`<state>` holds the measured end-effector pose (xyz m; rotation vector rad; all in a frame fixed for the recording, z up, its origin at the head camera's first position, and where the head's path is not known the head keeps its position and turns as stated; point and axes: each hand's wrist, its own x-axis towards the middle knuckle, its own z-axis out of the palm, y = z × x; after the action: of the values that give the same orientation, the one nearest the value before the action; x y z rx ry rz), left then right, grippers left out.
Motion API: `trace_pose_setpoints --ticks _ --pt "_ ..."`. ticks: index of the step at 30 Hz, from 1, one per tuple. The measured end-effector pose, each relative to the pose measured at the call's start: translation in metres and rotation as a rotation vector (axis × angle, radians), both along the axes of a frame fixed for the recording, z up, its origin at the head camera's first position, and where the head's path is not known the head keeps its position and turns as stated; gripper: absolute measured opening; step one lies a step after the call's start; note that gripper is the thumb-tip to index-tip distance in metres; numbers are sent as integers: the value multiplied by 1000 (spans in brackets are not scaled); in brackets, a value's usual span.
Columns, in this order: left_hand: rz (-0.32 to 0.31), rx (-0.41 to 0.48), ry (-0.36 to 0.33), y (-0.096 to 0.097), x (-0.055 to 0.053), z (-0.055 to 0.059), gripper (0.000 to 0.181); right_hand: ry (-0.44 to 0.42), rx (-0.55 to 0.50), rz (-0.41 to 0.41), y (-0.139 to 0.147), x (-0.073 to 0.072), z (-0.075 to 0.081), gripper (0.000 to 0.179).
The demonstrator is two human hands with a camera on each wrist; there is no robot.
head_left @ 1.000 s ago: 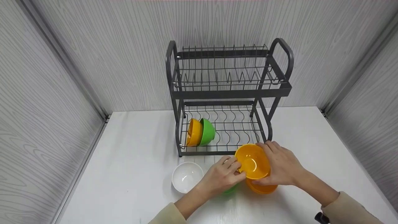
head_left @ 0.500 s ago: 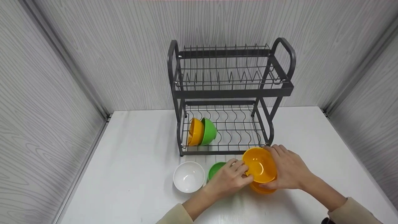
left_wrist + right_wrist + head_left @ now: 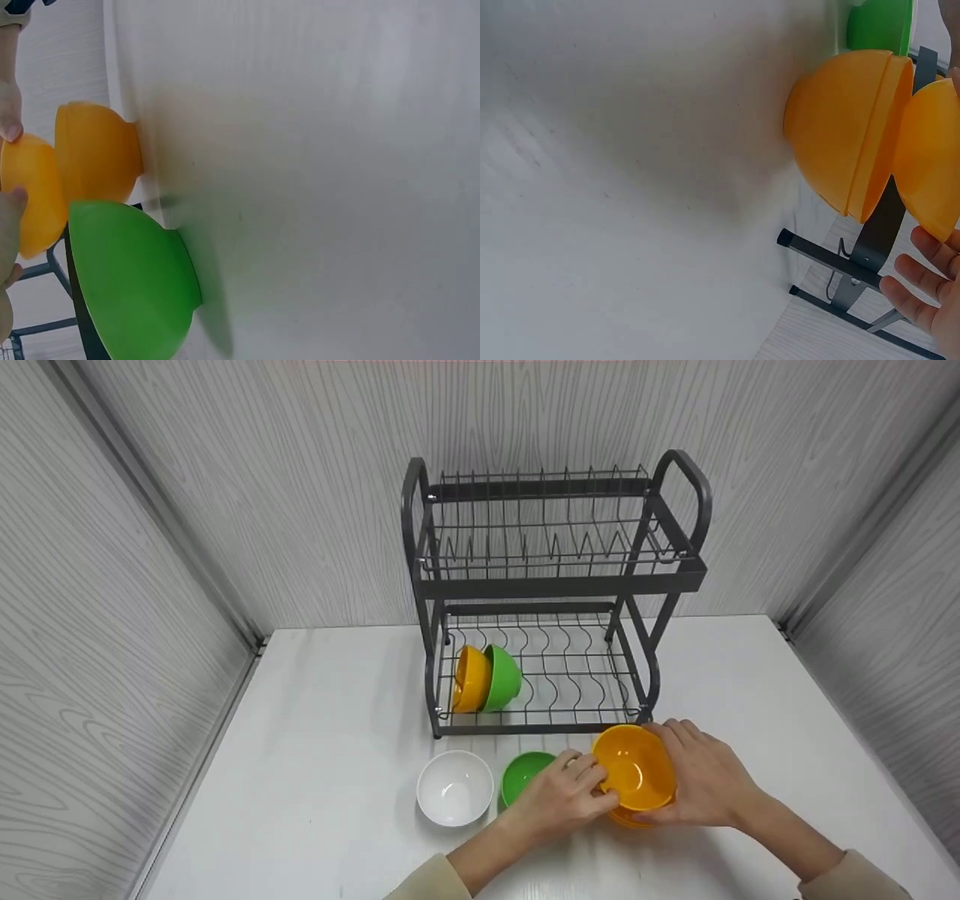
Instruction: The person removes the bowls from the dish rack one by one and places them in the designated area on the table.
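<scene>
A yellow-orange bowl [image 3: 634, 769] is held tilted between both hands, its inside facing the head camera. My left hand [image 3: 555, 797] pinches its left rim, while my right hand [image 3: 703, 774] grips the right side, thumb below and fingers at the upper rim. Directly beneath it, orange bowls [image 3: 840, 131] stand on the table; a second rim line in the right wrist view shows one nested in another. The held bowl overlaps most of them in the head view. To the left sits a green bowl [image 3: 523, 774], partly hidden by my left hand.
A white bowl [image 3: 454, 789] stands left of the green one. Behind is a dark two-tier dish rack [image 3: 559, 585]. On its lower tier, an orange bowl [image 3: 471, 681] and a green bowl [image 3: 503, 679] lean on their sides at the left end. Walls enclose the table [image 3: 322, 750].
Both hands have shifted right and slightly toward the person with the held bowl, which now covers more of the orange bowls below. More of the green bowl on the table shows.
</scene>
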<state>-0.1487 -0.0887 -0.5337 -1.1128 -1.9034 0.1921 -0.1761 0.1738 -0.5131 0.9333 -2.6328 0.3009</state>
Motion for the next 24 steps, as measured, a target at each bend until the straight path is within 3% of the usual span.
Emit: trace_pose_setpoints --ticks 14,24 --pt "12 -14 -56 3 4 -3 5 -20 6 -33 4 2 -12 111" --pt "14 -6 -52 6 3 -8 8 -32 -11 -50 7 4 -20 114"
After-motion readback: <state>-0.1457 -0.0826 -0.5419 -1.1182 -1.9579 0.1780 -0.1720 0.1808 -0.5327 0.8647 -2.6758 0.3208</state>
